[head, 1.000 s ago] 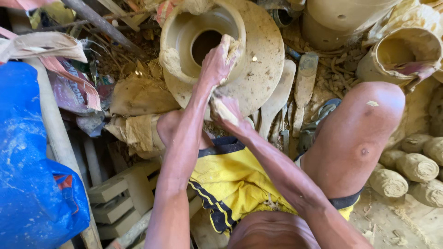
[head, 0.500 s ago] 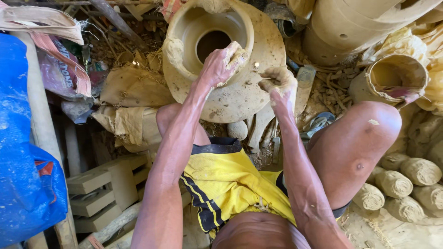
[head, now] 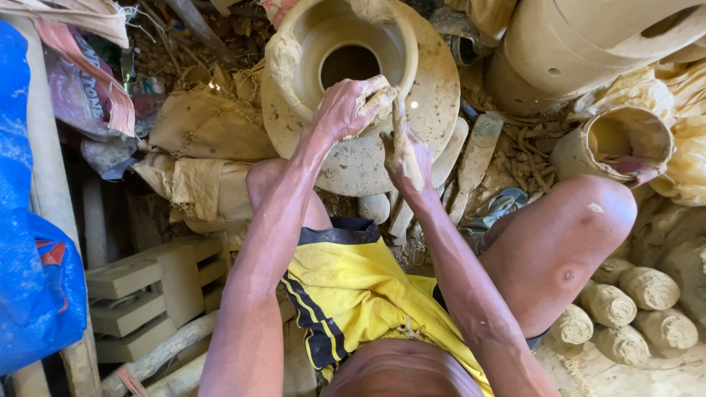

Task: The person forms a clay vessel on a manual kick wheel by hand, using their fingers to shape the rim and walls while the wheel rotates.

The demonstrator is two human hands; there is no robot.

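Person shaping rim of clay pot sitting on round wheel between knees. Left hand gripping wet clay lump against near rim. Right hand touching rim beside it, fingers loosely extended, holding nothing. Likely pressing lump into wall; calling for steady pressure.

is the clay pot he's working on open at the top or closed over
Open: the clay pot shows a dark round mouth. Left hand grips its rim; right hand is beside it.
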